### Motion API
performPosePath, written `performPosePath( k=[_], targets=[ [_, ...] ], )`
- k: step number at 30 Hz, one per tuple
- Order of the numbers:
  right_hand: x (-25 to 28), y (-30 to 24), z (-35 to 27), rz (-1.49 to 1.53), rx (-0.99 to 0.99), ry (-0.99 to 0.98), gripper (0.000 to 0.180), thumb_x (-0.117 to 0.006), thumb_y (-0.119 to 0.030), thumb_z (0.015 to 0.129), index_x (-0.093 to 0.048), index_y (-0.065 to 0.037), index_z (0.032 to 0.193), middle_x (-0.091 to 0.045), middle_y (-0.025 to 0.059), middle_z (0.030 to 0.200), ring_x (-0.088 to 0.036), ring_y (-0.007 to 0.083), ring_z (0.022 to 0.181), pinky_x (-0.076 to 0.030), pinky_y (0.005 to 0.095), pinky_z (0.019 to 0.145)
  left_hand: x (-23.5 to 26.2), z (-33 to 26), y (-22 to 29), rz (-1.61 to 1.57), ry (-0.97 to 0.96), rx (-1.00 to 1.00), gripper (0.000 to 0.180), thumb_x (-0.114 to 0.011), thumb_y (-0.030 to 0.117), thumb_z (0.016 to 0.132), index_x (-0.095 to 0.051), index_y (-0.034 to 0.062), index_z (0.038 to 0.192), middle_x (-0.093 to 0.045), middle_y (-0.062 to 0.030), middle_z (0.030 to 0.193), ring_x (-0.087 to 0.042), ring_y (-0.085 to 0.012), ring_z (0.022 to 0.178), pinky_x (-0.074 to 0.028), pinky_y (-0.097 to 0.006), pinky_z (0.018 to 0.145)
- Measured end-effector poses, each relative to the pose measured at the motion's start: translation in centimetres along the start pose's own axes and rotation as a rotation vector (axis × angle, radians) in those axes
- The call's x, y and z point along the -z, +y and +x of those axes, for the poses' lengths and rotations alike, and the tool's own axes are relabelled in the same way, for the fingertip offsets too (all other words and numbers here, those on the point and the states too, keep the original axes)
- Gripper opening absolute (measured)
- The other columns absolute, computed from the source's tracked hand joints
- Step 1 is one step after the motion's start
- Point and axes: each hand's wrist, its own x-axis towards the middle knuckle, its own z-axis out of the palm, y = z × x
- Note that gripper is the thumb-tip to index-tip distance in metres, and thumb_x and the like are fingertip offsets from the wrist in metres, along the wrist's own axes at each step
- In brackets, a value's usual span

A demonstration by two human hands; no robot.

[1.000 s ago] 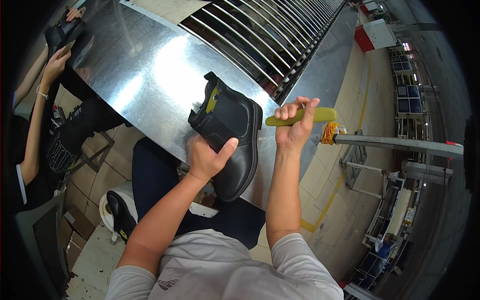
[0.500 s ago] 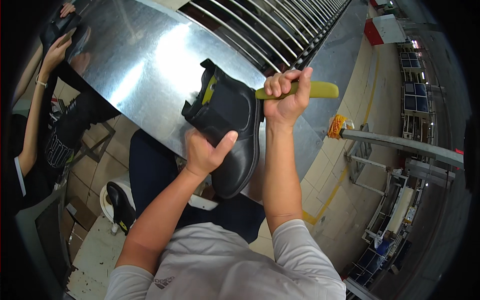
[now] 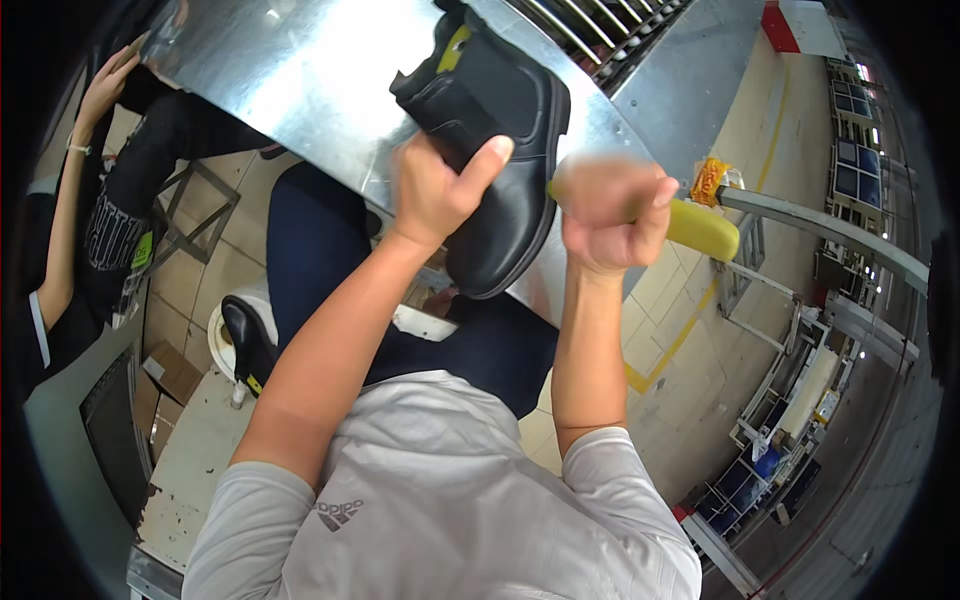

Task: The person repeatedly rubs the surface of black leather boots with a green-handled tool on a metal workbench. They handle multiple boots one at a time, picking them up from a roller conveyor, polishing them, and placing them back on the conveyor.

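Note:
A black ankle boot (image 3: 500, 170) with a yellow-green patch inside its collar lies tilted over the metal table's near edge, its toe pointing toward me. My left hand (image 3: 437, 190) is closed round the boot's near side, with the thumb pressed on the upper. On the other side, my right hand (image 3: 615, 210) grips a yellow-green handle (image 3: 705, 230), whose working end is hidden by the boot and by motion blur. That hand is right by the edge of the sole, near the forefoot. I cannot tell whether the tool touches it.
The shiny metal table (image 3: 290, 70) runs to a roller conveyor (image 3: 600, 20) at the far side. Another black boot (image 3: 248, 340) stands at lower left. At far left a co-worker's hand (image 3: 105, 85) shows. A metal rail (image 3: 820, 225) with orange wrapping juts in at right.
My right hand with the handled tool has moved along the sole edge from the heel side toward the forefoot. The boot and my left hand sit higher in view, as the view has shifted.

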Motion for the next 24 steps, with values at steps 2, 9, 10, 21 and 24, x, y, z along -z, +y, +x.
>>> performPosePath(
  k=[2, 9, 10, 21, 24],
  targets=[
    [-0.7, -0.5, -1.3, -0.064, 0.003, -0.005, 0.048, -0.038, -0.042, 0.112, -0.059, -0.006, 0.090, -0.038, -0.0019, 0.060, -0.035, 0.0125, 0.051, -0.034, 0.0327, 0.054, 0.0, 0.2, -0.1, 0.021, 0.037, -0.047, 0.032, -0.078, 0.032, 0.087, -0.072, 0.0006, 0.090, -0.075, -0.0145, 0.079, -0.073, -0.0299, 0.073, -0.055, -0.039, 0.067],
    [-5.3, -0.8, -6.9, -0.359, 0.087, 0.037, 0.048, -0.056, -0.045, 0.106, -0.057, -0.002, 0.084, -0.041, 0.0003, 0.059, -0.037, 0.0151, 0.052, -0.031, 0.0340, 0.053, 0.2, -0.2, -1.3, 0.043, 0.082, -0.095, 0.034, -0.078, 0.036, 0.084, -0.072, 0.0037, 0.092, -0.075, -0.0140, 0.080, -0.073, -0.0346, 0.073, -0.056, -0.040, 0.066],
    [-6.7, -0.9, -7.5, -0.441, 0.108, 0.030, 0.048, -0.066, -0.044, 0.101, -0.059, -0.001, 0.080, -0.043, 0.0012, 0.057, -0.043, 0.0171, 0.052, -0.033, 0.0347, 0.051, 0.2, -0.2, -1.3, 0.039, 0.080, -0.089, 0.035, -0.078, 0.038, 0.085, -0.073, 0.0035, 0.092, -0.075, -0.0146, 0.081, -0.073, -0.0347, 0.073, -0.056, -0.041, 0.067],
    [-12.0, 1.4, -17.5, -0.588, -0.098, -0.378, 0.030, -0.089, -0.024, 0.079, -0.067, -0.003, 0.086, -0.049, 0.0054, 0.060, -0.050, 0.0224, 0.049, -0.037, 0.0363, 0.047, 3.2, -0.1, -0.8, -0.233, -0.151, 0.171, 0.039, -0.079, 0.030, 0.088, -0.072, -0.0013, 0.109, -0.075, -0.0091, 0.101, -0.069, -0.0171, 0.094, -0.053, -0.032, 0.083],
    [-9.8, -2.3, -17.3, -0.626, -0.246, -0.232, 0.028, -0.081, -0.001, 0.081, -0.071, -0.001, 0.107, -0.067, 0.0108, 0.079, -0.063, 0.0199, 0.059, -0.049, 0.0311, 0.056, 8.1, -2.4, 2.9, -0.149, -0.216, 0.087, 0.044, -0.083, 0.021, 0.085, -0.067, -0.0023, 0.119, -0.071, -0.0091, 0.111, -0.066, -0.0177, 0.103, -0.052, -0.032, 0.093]
  ],
)
